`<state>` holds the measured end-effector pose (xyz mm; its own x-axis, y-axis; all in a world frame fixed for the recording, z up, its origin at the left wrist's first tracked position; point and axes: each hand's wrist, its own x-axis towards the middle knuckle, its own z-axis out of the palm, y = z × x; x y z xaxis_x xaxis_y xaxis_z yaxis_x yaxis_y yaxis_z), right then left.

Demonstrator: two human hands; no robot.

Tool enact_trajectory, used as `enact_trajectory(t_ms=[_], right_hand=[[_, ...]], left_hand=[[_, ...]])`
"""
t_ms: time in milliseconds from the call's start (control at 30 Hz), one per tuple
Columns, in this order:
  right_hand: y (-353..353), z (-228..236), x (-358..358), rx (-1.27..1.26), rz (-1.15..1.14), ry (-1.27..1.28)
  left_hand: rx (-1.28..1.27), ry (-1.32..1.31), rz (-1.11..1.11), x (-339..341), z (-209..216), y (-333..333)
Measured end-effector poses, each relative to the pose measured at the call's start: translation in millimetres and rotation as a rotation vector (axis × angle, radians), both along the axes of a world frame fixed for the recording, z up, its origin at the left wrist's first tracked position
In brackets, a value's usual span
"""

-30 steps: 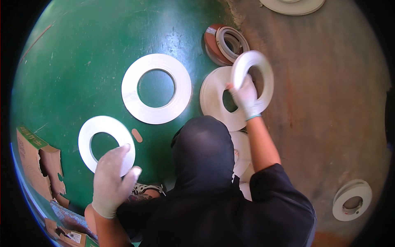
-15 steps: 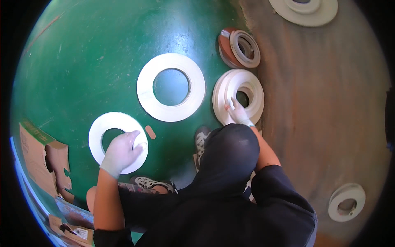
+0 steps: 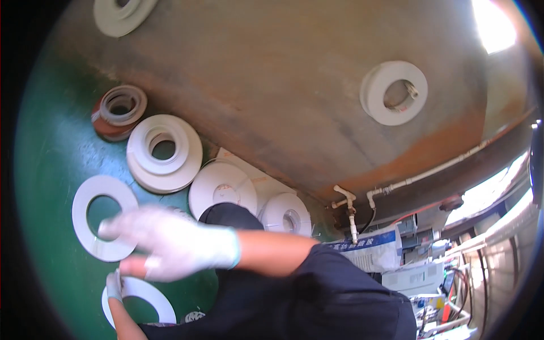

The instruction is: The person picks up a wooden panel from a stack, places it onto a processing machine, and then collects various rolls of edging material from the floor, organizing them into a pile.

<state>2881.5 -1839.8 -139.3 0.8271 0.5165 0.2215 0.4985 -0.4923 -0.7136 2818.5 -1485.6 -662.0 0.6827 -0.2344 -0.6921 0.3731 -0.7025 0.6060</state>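
My right hand (image 3: pixel 170 241), in a white glove with bare skin showing at the thumb, reaches across the view. It is blurred, its fingers stretched out and apart, and I see nothing held in it. Behind its fingertips lies a flat white ring-shaped coil (image 3: pixel 85 218) on the green floor. Below that, my gloved left hand (image 3: pixel 115 285) is at the upper left edge of a second white coil (image 3: pixel 158 297). Its fingers look close together at that edge, partly behind the right thumb; whether they grip it is unclear.
Stacked white coils (image 3: pixel 139 161) and a reddish-brown roll (image 3: pixel 107 129) stand along the brown surface. More white coils (image 3: pixel 218 184) (image 3: pixel 275 212) are beside my knee. Another coil (image 3: pixel 371 93) rests on the brown surface. A white pipe (image 3: pixel 352 221) and a printed sack (image 3: pixel 374 249) are at right.
My view has swung to the right, bringing pipes and equipment into sight. My right hand has left the stacked coils and moved across my body toward the left-hand coils.
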Motion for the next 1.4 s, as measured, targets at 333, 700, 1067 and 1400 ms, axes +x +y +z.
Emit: enact_trajectory(t_ms=[333, 700, 1067, 1400], right_hand=[[6, 1, -65, -0.105, 0.283, 0.287], [-14, 7, -65, -0.243, 0.271, 0.305], [6, -27, 40, -0.358, 0.428, 0.452], [-57, -75, 55, -0.074, -0.243, 0.7]], left_hand=[[0.182, 0.347, -0.17, -115, 33, -30], [0.134, 0.294, -0.277, -60, 55, -108], [0.056, 0.314, -0.337, -26, 144, -192], [-0.067, 0.179, -0.343, 80, 329, -250]])
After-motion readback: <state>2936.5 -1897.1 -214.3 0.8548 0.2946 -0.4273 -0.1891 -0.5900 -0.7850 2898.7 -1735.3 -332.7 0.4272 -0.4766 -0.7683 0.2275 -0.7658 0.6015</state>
